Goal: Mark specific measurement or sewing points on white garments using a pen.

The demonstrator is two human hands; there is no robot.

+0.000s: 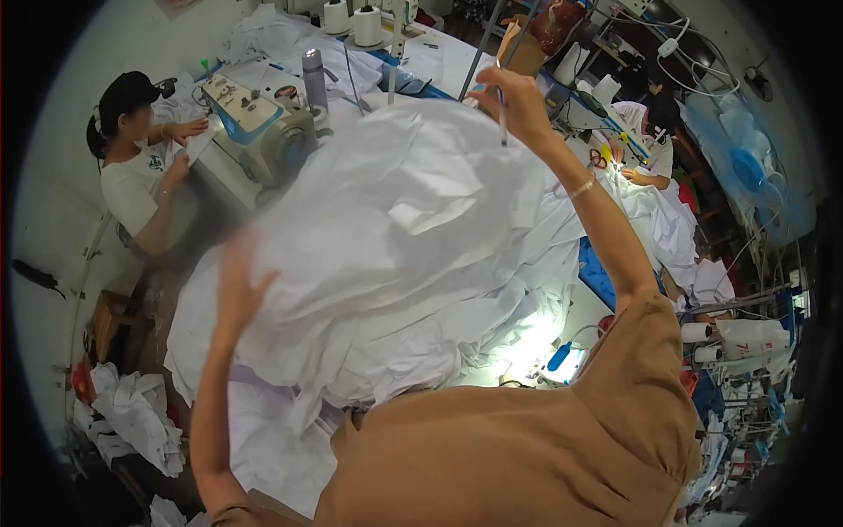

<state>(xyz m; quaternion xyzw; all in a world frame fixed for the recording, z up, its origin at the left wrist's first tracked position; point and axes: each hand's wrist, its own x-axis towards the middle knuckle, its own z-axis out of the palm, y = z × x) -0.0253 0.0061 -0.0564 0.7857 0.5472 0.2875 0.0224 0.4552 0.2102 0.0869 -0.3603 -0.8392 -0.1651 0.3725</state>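
A large heap of white fabric (395, 263) fills the space before me, its upper layers billowed and partly blurred. My left hand (242, 283) is over the heap's left side, thumb apart and fingers smeared by motion; whether it touches the cloth is unclear. Raised at the far edge of the heap is my right hand (520, 109), its fingers curled around a slim pen-like tool (504, 128) that points down. The exact kind of tool cannot be made out.
Left, a person (138, 171) works at a sewing machine (257, 125), near a lilac flask (315, 79) and thread cones (367, 26). Another person (649, 141) sews at right, beside red-handled scissors (598, 158). A blue lamp (559, 357) lights the table near my body.
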